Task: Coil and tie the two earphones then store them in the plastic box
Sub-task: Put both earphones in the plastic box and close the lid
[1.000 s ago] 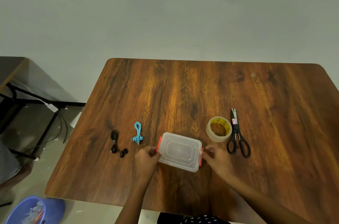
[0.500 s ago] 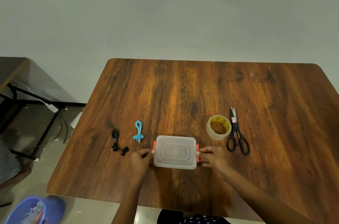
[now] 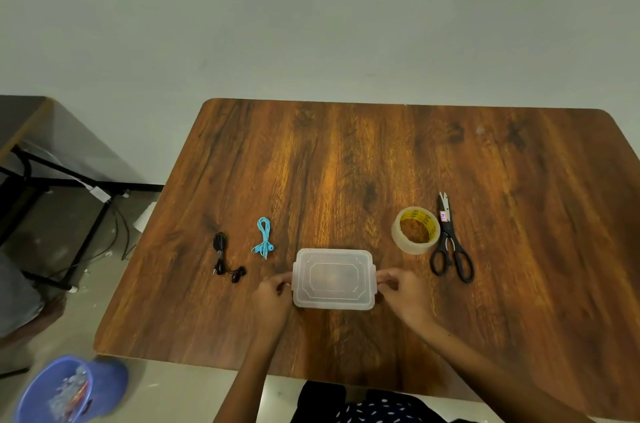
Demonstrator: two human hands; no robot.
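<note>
Both forearms reach forward, converging. The left hand (image 3: pixel 273 291) and right hand (image 3: pixel 401 291) face each other, fingers curled, pinching opposite short ends of a clear rectangular plastic box (image 3: pixel 333 279).

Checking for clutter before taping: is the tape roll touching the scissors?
Cannot tell. In the head view the tape roll sits right against the scissors, and no gap or contact shows plainly between them.

A plain, sparsely furnished indoor room, perhaps a home or simple workroom, shows in its bare pale-green painted wall (image 3: pixel 311 14) at twelve o'clock, a brown wood-grain laminate table (image 3: pixel 346 163), a black metal-framed side table (image 3: pixel 38 159) at nine o'clock and a blue plastic tub (image 3: pixel 69 391) on the grey concrete floor (image 3: pixel 114 325) at seven o'clock.
</note>
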